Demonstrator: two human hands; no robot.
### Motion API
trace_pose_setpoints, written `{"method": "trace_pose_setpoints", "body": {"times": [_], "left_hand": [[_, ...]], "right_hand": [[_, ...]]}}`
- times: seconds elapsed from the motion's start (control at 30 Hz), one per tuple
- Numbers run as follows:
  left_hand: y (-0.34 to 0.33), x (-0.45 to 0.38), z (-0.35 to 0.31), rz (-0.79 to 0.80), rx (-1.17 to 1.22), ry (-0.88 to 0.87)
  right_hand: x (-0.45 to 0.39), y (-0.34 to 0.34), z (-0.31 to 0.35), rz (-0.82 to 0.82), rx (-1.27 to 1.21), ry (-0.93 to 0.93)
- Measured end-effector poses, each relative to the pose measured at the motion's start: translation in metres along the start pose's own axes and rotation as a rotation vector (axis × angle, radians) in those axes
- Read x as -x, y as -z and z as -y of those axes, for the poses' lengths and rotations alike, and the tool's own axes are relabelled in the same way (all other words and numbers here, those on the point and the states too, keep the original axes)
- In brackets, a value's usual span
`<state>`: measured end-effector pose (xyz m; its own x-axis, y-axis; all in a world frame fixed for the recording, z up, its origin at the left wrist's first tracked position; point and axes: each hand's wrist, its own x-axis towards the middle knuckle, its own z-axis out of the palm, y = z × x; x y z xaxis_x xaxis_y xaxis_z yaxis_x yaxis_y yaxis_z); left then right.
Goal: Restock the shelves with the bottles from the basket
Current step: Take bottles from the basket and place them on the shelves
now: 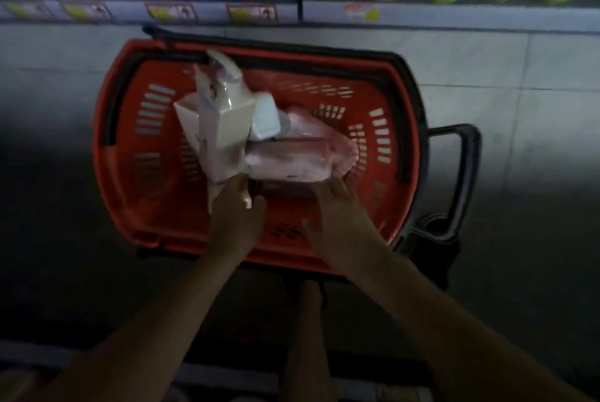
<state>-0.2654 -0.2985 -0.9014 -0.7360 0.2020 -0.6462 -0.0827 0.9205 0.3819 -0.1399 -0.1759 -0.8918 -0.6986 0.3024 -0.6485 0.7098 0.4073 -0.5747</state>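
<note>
Over basket, left hand gripping bottle

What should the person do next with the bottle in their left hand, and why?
Probably lift the pump bottle clear of the red basket toward the shelf: the left hand already grips its base, while the right hand reaches toward the pink bottle.

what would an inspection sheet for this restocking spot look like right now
surface: grey tiled floor under the red basket.
job's things: white pump bottle raised, pink bottle lying in the basket.
clutter: nothing seen.
hands: left hand grips the pump bottle's base; right hand reaches toward the pink bottle, grip unclear.
cables: nothing seen.
surroundings: shelf edge with price tags, green and yellow bottles above; black pull handle at the basket's right.
</note>
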Motion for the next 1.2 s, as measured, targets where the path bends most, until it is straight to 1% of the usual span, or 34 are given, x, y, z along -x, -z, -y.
{"method": "trace_pose_setpoints", "body": {"times": [0.07, 0.17, 0.27, 0.37, 0.47, 0.6, 0.73, 0.77, 0.83, 0.87, 0.9, 0.93, 0.97, 1.0, 1.07, 1.2], "left_hand": [[-0.009, -0.013, 0.004, 0.040, 0.035, 0.034], [-0.021, -0.036, 0.005, 0.012, 0.191, 0.120], [-0.037, -0.055, 0.012, 0.028, 0.341, 0.234], [-0.055, -0.059, 0.013, 0.135, 0.453, 0.285], [-0.069, -0.057, 0.009, 0.203, 0.481, 0.312], [-0.073, -0.049, 0.006, 0.173, 0.561, 0.321], [-0.060, -0.041, 0.006, 0.197, 0.554, 0.360], [-0.056, -0.038, 0.006, 0.190, 0.569, 0.370], [-0.046, -0.027, 0.003, 0.186, 0.590, 0.384], [-0.042, -0.021, 0.001, 0.184, 0.590, 0.391], [-0.038, -0.014, -0.001, 0.175, 0.596, 0.385], [-0.037, -0.009, -0.003, 0.163, 0.616, 0.383], [-0.034, -0.003, -0.006, 0.164, 0.632, 0.390], [-0.030, 0.004, -0.011, 0.194, 0.654, 0.399], [-0.009, 0.024, -0.031, 0.322, 0.720, 0.390], [0.037, 0.060, -0.068, 0.512, 0.893, 0.285]], "right_hand": [[-0.043, -0.011, 0.005, 0.083, 0.135, -0.033], [-0.104, -0.025, -0.001, 0.088, 0.429, -0.050], [-0.136, -0.034, -0.014, 0.126, 0.544, -0.101], [-0.150, -0.037, -0.022, 0.135, 0.663, -0.105], [-0.159, -0.038, -0.021, 0.170, 0.668, -0.165], [-0.151, -0.024, -0.013, 0.187, 0.596, -0.153], [-0.130, -0.001, 0.002, 0.264, 0.582, -0.212], [-0.122, 0.005, 0.007, 0.279, 0.553, -0.244], [-0.104, 0.017, 0.015, 0.336, 0.412, -0.347], [-0.093, 0.025, 0.016, 0.363, 0.263, -0.429], [-0.081, 0.032, 0.016, 0.375, 0.055, -0.516], [-0.066, 0.039, 0.017, 0.361, -0.151, -0.588], [-0.049, 0.047, 0.019, 0.358, -0.301, -0.633], [-0.030, 0.053, 0.020, 0.365, -0.407, -0.658], [0.010, 0.065, 0.021, 0.355, -0.588, -0.660], [0.080, 0.095, 0.025, 0.339, -0.910, -0.608]]}}
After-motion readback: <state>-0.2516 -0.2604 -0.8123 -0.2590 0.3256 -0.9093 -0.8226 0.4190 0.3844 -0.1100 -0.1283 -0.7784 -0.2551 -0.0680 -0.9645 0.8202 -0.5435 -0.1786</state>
